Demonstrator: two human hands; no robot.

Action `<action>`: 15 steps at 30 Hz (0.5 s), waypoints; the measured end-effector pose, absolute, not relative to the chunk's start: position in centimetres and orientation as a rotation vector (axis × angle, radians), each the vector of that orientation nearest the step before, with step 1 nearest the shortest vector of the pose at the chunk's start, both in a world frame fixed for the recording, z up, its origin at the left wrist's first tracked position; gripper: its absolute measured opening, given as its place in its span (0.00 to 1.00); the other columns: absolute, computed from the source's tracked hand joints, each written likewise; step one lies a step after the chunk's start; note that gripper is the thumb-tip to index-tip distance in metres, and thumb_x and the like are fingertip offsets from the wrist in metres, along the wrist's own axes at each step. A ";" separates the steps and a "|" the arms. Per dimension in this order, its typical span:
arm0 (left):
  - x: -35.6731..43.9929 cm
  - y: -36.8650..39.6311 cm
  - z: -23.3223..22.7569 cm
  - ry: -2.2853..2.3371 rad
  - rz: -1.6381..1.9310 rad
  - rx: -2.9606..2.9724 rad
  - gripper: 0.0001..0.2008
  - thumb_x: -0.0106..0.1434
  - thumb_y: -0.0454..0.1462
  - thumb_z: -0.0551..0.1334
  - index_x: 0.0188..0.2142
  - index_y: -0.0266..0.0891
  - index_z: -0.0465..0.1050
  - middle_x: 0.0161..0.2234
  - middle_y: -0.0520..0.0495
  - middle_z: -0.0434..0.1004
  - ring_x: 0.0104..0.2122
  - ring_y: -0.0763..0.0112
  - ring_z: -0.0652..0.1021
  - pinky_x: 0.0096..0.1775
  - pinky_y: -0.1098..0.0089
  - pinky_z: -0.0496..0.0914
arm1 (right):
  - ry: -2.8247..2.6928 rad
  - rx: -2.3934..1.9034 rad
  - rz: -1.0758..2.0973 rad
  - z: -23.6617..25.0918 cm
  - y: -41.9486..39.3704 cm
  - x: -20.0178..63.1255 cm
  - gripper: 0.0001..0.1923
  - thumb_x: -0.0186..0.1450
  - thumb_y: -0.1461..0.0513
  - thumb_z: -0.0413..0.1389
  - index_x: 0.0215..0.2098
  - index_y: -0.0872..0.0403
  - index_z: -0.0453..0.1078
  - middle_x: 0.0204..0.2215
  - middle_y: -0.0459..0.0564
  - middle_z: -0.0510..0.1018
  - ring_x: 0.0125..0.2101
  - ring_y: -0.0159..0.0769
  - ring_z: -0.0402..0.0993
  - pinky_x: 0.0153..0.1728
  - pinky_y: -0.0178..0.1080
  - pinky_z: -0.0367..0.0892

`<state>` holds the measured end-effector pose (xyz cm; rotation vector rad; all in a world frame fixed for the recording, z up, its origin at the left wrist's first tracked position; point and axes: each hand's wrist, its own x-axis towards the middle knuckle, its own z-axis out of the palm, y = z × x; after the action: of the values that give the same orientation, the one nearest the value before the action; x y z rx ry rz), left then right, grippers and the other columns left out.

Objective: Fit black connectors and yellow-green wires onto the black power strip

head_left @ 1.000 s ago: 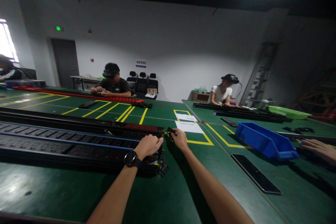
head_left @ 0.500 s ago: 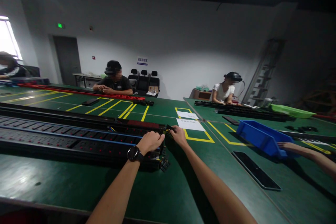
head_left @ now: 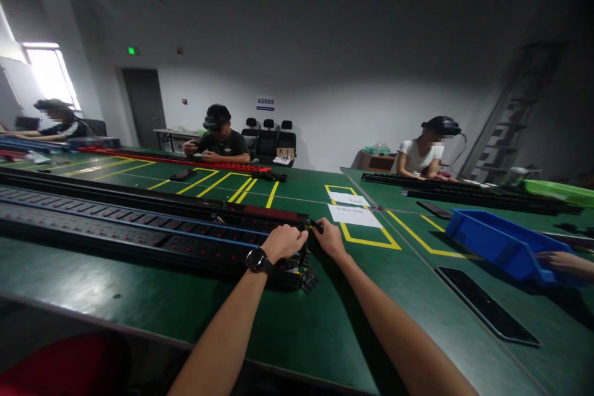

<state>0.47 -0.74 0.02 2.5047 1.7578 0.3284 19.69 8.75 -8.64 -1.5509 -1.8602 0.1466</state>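
Note:
A long black rail assembly (head_left: 153, 241) with blue lines and small red marks lies along the table from the left. Its right end has loose wires and a black block-shaped connector (head_left: 309, 281). My left hand (head_left: 285, 242), wearing a dark watch, is closed over that end, thumb pointing right; what its fingers grip is hidden. Just to its right, my right hand (head_left: 331, 239) is closed, pinching a small black part (head_left: 317, 226) between thumb and fingers at the rail's end. A bit of yellow shows between the two hands.
Right of my hands are white paper sheets (head_left: 355, 215), a dark tablet (head_left: 487, 304) and a blue bin (head_left: 496, 244) with another person's hand (head_left: 566, 262) at it. A red rail (head_left: 185, 161) lies at the back. Several co-workers sit around the table.
My view has swung left, so everything sits further right in the picture. My hands keep their closed grips at the rail's end. A co-worker across the table has raised a hand.

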 end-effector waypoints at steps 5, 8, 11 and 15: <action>0.5 -0.6 -0.3 1.752 0.325 2.517 0.36 0.75 0.51 0.40 0.42 0.34 0.84 0.44 0.30 0.84 0.48 0.49 0.83 0.50 0.60 0.73 | -1.882 -1.445 0.285 -9.0 8.3 20.8 0.13 0.65 0.57 0.58 0.47 0.53 0.74 0.35 0.51 0.83 0.37 0.42 0.79 0.38 0.38 0.67; 0.5 -0.5 -0.3 1.765 0.318 2.506 0.36 0.75 0.52 0.40 0.41 0.35 0.84 0.44 0.30 0.84 0.48 0.51 0.83 0.50 0.61 0.73 | -1.856 -1.416 0.249 -8.7 7.6 21.8 0.20 0.65 0.55 0.56 0.52 0.55 0.73 0.37 0.52 0.82 0.35 0.41 0.78 0.39 0.39 0.69; 0.3 -0.3 -0.3 1.728 0.336 2.514 0.36 0.75 0.52 0.40 0.39 0.35 0.84 0.43 0.31 0.84 0.46 0.53 0.83 0.50 0.62 0.72 | -1.861 -1.385 0.195 -8.2 6.0 23.1 0.20 0.65 0.53 0.54 0.50 0.56 0.73 0.35 0.52 0.80 0.33 0.41 0.75 0.37 0.40 0.68; 0.0 0.2 -0.3 1.626 0.409 2.485 0.36 0.75 0.52 0.40 0.32 0.36 0.82 0.38 0.35 0.85 0.39 0.57 0.84 0.47 0.64 0.71 | -1.901 -1.319 0.314 -8.1 2.9 24.5 0.18 0.66 0.51 0.52 0.45 0.54 0.74 0.25 0.47 0.76 0.26 0.38 0.71 0.31 0.38 0.64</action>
<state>0.03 0.21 -0.27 2.4854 1.6262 0.4088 24.49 2.93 -8.08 -1.3190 -1.9009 0.3140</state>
